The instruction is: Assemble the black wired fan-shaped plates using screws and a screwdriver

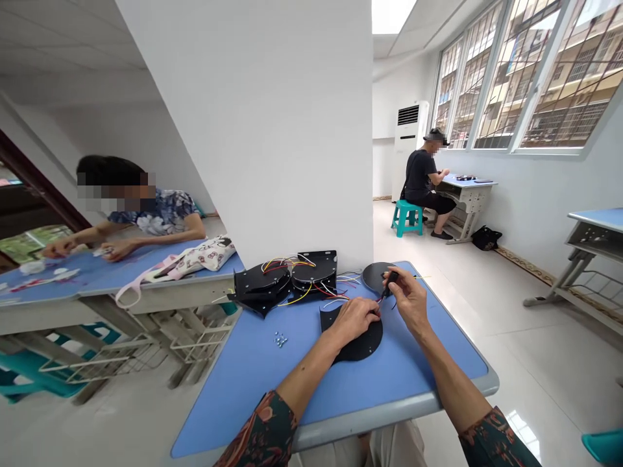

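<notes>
On the blue desk lies a black plate with a rounded end. My left hand rests over its upper part, pressing on it with curled fingers; thin reddish wires show by the fingertips. My right hand is closed around a short black tool that looks like a screwdriver, its lower end pointing at the left fingertips. The exact contact point is too small to make out. Behind the tool sits a black disc, partly covered by my right hand.
Black assemblies with coloured wires stand at the back left, near a white pillar. Small silver screws lie left of the plate. One person works at the left desks, beside a patterned bag; another person sits near the windows.
</notes>
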A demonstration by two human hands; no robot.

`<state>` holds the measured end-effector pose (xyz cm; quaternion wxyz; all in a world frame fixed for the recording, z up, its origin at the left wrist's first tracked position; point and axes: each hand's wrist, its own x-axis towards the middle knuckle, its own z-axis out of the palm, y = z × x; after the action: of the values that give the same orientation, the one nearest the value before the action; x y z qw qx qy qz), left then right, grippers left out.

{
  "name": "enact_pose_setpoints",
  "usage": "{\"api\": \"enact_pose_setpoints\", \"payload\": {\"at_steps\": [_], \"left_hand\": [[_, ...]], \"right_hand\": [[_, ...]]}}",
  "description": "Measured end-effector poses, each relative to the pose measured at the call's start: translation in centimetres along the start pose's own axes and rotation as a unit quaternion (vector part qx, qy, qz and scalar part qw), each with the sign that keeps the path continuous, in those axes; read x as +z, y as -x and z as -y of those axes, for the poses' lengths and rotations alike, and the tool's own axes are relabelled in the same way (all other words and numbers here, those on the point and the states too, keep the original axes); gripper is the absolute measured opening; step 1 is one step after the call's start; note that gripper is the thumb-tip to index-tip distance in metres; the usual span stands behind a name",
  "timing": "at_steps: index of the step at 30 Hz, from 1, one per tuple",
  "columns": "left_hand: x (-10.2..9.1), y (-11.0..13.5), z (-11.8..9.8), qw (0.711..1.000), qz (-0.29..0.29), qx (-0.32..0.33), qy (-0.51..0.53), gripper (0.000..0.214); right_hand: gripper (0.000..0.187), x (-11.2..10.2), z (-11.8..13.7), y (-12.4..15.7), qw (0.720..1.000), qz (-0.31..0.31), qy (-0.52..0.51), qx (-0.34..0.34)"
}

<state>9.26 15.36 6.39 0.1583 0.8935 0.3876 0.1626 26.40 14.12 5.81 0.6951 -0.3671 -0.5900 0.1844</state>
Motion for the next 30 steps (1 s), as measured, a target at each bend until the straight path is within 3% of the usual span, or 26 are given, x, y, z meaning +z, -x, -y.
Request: {"api": "enact_pose_setpoints", "payload": {"at_steps": [10, 16, 20, 25, 30], "left_hand": [[0.8, 0.1, -0.8, 0.988, 0.027, 0.016, -0.152, 0.018], [0.4, 0.2, -2.3, 0.957, 0.067, 0.060, -0.275, 0.029], [0.4, -0.3, -2.5, 0.947, 0.089, 0.072, -0.301, 0.033], [0.9, -0.8, -2.2, 0.949, 0.076, 0.070, -0.299, 0.035], [0.3, -0.3, -2.6, 0.962, 0.014, 0.041, -0.271, 0.031]], "right_hand": [[0.031, -0.5, -0.3, -0.6, 0.996, -0.061, -0.055, 0.037], [0.033, -0.9, -0.3, -0.9, 0.992, -0.078, -0.088, 0.049], [0.034, -1.0, -0.2, -0.9, 0.991, -0.080, -0.089, 0.059], [0.035, -1.1, -0.2, -1.0, 0.989, -0.082, -0.102, 0.062], [0.034, -1.3, -0.4, -1.3, 0.991, -0.100, -0.085, 0.038]]}}
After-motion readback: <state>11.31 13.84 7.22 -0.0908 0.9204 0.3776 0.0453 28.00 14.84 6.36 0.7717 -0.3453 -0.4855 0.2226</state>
